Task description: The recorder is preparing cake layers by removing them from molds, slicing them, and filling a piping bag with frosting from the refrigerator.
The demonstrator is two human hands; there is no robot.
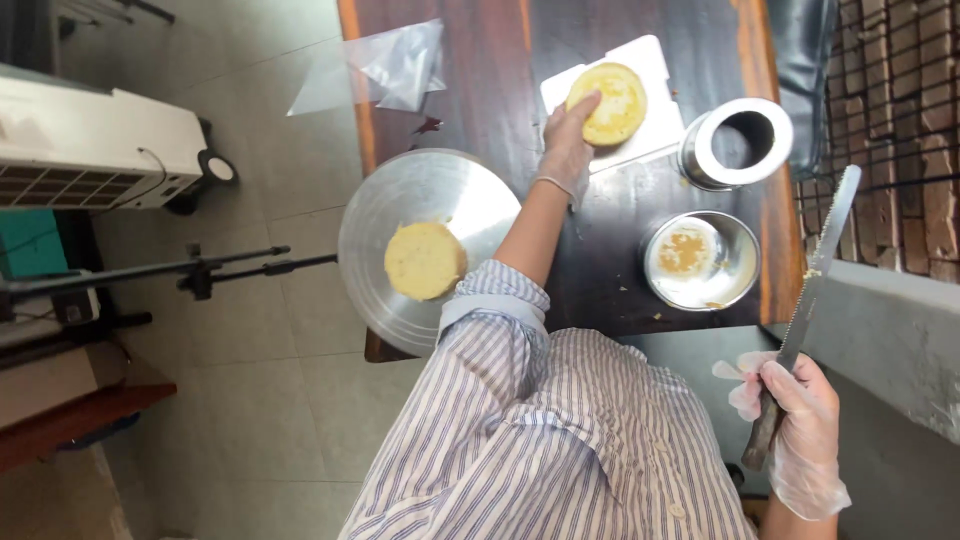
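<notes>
Head view, looking straight down over a striped shirt. Left hand [567,145], in a thin clear glove, reaches forward across the counter [500,70]; fingers curl over the near left edge of a round yellow cake layer [610,102], touching it. Grip looks partial, fingers bent on the rim, not fully closed around it. That cake layer sits on a white board [655,60] at the far side of the dark wooden counter.

Right hand [800,420], also gloved, is low at the right, well apart from the counter things, fist closed around the dark handle of a long serrated knife [815,260]. Blade points up and away, tilted a little right, crumbs on it, over the grey ledge [880,330] by the brick wall [910,120].

Second cake layer [425,260], paler, lies on a round metal turntable [425,235] at the counter's near left edge, beside the left forearm. Round metal pan [745,265] with crumbs and residue inside sits right of the forearm. Metal ring mould [740,140] stands just beyond the pan, near the white board. Clear plastic bag [395,65] lies at the far left counter edge, partly hanging over the tiled floor [260,400]. White appliance [90,145] and a black tripod stand [200,270] on the floor at left.
</notes>
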